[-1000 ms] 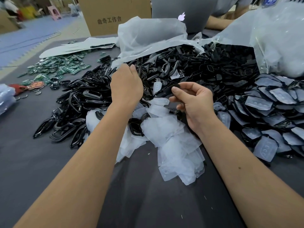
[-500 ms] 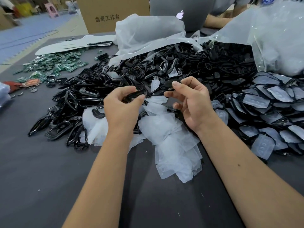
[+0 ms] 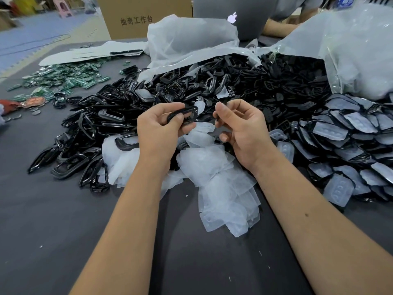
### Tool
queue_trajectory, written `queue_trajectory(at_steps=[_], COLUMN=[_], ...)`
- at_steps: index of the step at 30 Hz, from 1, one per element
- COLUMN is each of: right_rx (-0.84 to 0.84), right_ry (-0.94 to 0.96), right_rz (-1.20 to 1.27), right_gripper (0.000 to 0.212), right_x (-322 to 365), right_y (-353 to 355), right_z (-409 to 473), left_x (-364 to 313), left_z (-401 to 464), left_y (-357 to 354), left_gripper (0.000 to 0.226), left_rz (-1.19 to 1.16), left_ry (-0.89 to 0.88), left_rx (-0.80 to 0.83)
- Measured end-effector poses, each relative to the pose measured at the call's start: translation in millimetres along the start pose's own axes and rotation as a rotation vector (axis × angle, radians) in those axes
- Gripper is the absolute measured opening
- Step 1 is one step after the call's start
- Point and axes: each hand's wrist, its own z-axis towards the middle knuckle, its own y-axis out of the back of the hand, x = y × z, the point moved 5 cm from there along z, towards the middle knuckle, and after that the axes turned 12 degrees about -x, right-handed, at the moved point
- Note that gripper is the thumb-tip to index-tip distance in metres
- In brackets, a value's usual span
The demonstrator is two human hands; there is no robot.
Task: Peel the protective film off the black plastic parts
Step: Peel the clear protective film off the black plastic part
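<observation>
My left hand [image 3: 159,130] grips a black plastic frame part [image 3: 184,112] between thumb and fingers, held above the table. My right hand [image 3: 242,130] is just to its right with curled fingers. It pinches a small dark piece [image 3: 217,121] that the fingers mostly hide. Below both hands lies a heap of peeled translucent film [image 3: 214,173]. Bare black frames [image 3: 85,133] are piled on the left. Black parts still wearing film [image 3: 348,137] are piled on the right. A large heap of mixed black parts [image 3: 261,81] spreads behind the hands.
Green circuit boards [image 3: 63,77] lie at the far left. Two plastic bags [image 3: 191,41] [image 3: 353,50] spill parts at the back. A cardboard box [image 3: 144,15], a laptop [image 3: 234,18] and another person's arm [image 3: 278,28] stand beyond. The dark table [image 3: 53,220] shows bare near me.
My left hand came back from the left pile holding a black frame part and lifted it toward my right hand. My right hand rose slightly and curled tighter.
</observation>
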Motion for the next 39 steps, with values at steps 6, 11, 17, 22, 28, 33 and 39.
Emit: queue_trajectory(at_steps=[6, 11, 17, 22, 28, 33, 39], right_rx=[-0.011, -0.057, -0.121, -0.119, -0.174, -0.131, -0.142], right_ry=[0.136, 0.175, 0.148, 0.219, 0.336, 0.357, 0.434], right_rz=[-0.151, -0.222, -0.181, -0.259, -0.455, -0.472, -0.581], right_gripper=[0.013, 0.016, 0.011, 0.009, 0.006, 0.009, 0.004], right_x=[-2, -2, -3, -3, -7, -7, -2], right_y=[-1, 1, 1, -2, 1, 0, -4], right_z=[-1, -1, -3, 1, 6, 6, 1], left_x=[2, 4, 3, 8, 11, 10, 10], left_z=[1, 3, 0, 0, 0, -1, -2], left_y=[-5, -7, -10, -12, -14, -13, -15], left_gripper=[0.023, 0.035, 0.039, 0.018, 0.022, 0.024, 0.024], left_rz=[0.104, 0.033, 0.046, 0.110, 0.150, 0.145, 0.191], left_ry=[-0.069, 0.066, 0.015, -0.012, -0.008, -0.024, -0.051], left_rx=[0.030, 0.014, 0.053, 0.087, 0.072, 0.057, 0.060])
